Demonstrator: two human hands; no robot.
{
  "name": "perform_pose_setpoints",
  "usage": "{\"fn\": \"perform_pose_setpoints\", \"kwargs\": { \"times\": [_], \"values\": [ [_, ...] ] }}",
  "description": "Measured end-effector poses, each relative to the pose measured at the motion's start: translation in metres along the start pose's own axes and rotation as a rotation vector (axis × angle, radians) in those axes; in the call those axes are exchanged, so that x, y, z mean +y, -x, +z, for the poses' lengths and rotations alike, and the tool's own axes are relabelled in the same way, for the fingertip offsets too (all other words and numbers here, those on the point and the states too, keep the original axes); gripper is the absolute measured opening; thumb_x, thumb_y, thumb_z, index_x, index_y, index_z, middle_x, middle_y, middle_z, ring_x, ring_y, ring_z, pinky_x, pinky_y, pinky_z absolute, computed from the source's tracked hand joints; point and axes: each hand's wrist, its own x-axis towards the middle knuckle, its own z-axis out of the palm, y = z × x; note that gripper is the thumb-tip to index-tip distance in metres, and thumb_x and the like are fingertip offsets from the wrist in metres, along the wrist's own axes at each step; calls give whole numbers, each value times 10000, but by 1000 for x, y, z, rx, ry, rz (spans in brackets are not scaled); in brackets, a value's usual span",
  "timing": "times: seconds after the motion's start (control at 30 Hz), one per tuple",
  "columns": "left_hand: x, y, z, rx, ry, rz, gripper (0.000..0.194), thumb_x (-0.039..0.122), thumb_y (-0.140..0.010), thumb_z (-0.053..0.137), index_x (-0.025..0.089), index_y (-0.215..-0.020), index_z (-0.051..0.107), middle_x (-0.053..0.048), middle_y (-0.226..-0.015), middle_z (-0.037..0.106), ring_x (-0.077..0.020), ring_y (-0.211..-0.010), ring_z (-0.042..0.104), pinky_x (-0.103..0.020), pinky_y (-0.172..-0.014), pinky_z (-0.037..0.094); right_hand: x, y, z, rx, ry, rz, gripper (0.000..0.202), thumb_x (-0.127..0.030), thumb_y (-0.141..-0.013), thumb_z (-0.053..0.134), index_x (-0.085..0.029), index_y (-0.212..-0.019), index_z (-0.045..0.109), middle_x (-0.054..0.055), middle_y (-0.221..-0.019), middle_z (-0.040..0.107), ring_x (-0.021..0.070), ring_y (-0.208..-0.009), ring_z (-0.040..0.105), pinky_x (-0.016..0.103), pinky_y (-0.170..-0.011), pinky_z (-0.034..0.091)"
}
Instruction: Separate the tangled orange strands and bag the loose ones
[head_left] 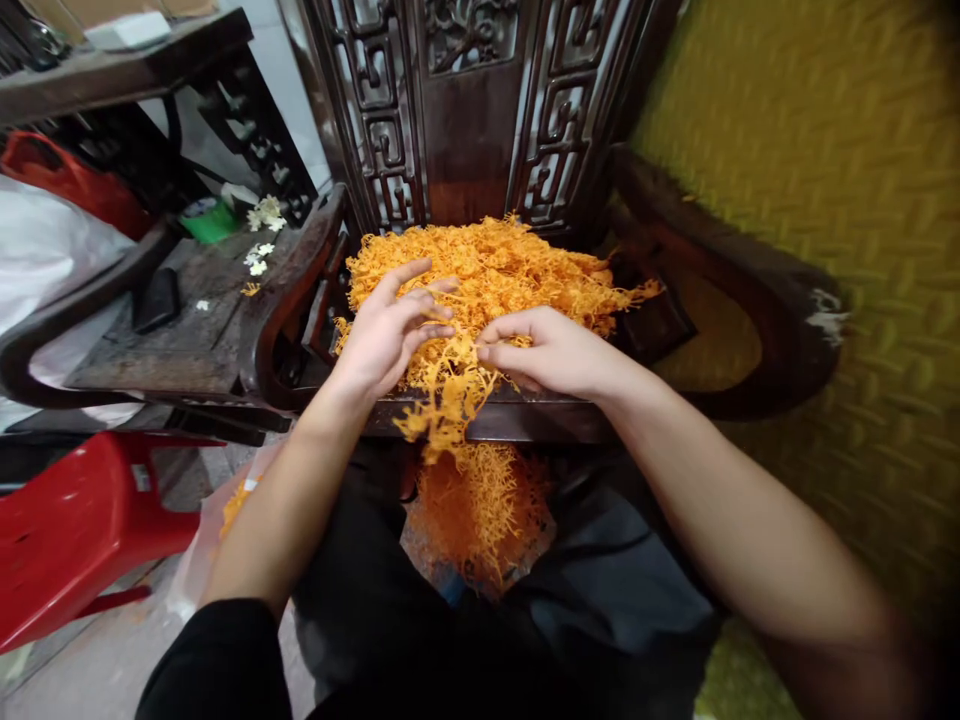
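Hands meet at frame centre: left hand (390, 330) open-fingered and right hand (551, 350) pinching both tease an orange fungus clump (450, 385). Big heap (487, 270) remains on the chair seat; smaller pile (476, 510) sits below.

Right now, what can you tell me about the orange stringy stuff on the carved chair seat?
The orange stringy pile is a loose heap of thin, branching, dried-looking strands, bright orange-yellow. It covers the dark wooden chair seat. A clump hangs over the front edge towards more strands lying below. The left hand rests spread on it; the right hand pinches strands.
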Motion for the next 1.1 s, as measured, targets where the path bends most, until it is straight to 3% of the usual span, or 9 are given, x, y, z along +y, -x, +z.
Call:
{"fn": "perform_pose_setpoints", "kwargs": {
  "times": [0.13, 0.23, 0.3, 0.37, 0.5, 0.6, 0.77, 0.97, 1.1],
  "values": [
    [-5, -3, -10, -41, -250, 38, 748, 177, -735, 830, 235, -1396, 486, -125, -1212, 710, -152, -764, 706, -283, -677, 560, 10, 0, -2, -26, -313, -15, 184, -327, -873, 680, -163, -795, 653, -66, -447, 466, 55, -365, 385, 226, -407, 244],
    [-10, -4, -16, 17, -407, 89, 826, 269, -739, 860, 221, -1442, 428, -57, -896, 731, -127, -568, 639, -258, -556, 493, 18, -4, -2, 18, -506, -26, 177, -302, -830, 723, -160, -765, 640, -73, -470, 434, 47, -358, 365, 220, -380, 243],
    [-11, -1, -16, 54, -498, 107, 753, 290, -764, 841, 203, -1400, 449, 36, -650, 638, -95, -420, 524, -230, -473, 405, 21, -6, -2, 63, -591, -21, 188, -301, -818, 742, -159, -758, 635, -77, -481, 423, 39, -353, 352, 209, -363, 236],
    [-9, 4, -13, 17, -566, 173, 651, 286, -764, 833, 205, -1324, 512, 67, -593, 586, -84, -399, 484, -222, -461, 376, 23, -7, -1, 101, -625, 5, 201, -303, -806, 759, -161, -751, 628, -79, -476, 420, 39, -341, 358, 201, -344, 231],
    [-3, 9, -10, -190, -780, 494, 319, 263, -762, 816, 198, -1055, 709, -32, -907, 720, -141, -741, 661, -269, -692, 518, 21, -6, 2, 51, -594, 70, 219, -301, -776, 775, -173, -720, 606, -78, -450, 421, 66, -318, 412, 203, -316, 294],
    [-3, 5, -11, -162, -811, 647, 117, 287, -809, 776, 181, -849, 745, -62, -997, 732, -172, -915, 673, -304, -809, 549, 18, -4, 5, -30, -555, 62, 294, -360, -799, 776, -177, -684, 576, -65, -456, 447, 80, -345, 474, 203, -340, 382],
    [-8, 3, -8, -75, -450, 381, 277, 425, -835, 772, 169, -861, 672, -31, -812, 689, -127, -694, 671, -229, -543, 539, 20, 0, 3, -169, -420, 125, 372, -510, -790, 811, -167, -773, 670, 20, -667, 637, 124, -544, 623, 231, -438, 533],
    [-12, 10, -1, -86, -387, 272, 287, 411, -815, 803, 170, -830, 648, -5, -676, 649, -94, -535, 611, -207, -464, 518, 23, -1, -14, 331, -431, -37, 370, -517, -737, 866, -191, -890, 780, 1, -674, 614, 94, -544, 517, 224, -439, 435],
    [-15, 11, 3, -131, -366, 248, 233, 368, -825, 784, 173, -830, 657, -17, -729, 655, -110, -601, 640, -203, -456, 521, 12, 2, -10, 337, -240, -175, 362, -517, -839, 776, -198, -1004, 818, 36, -832, 739, 150, -732, 653, 282, -660, 520]
  ]
}}
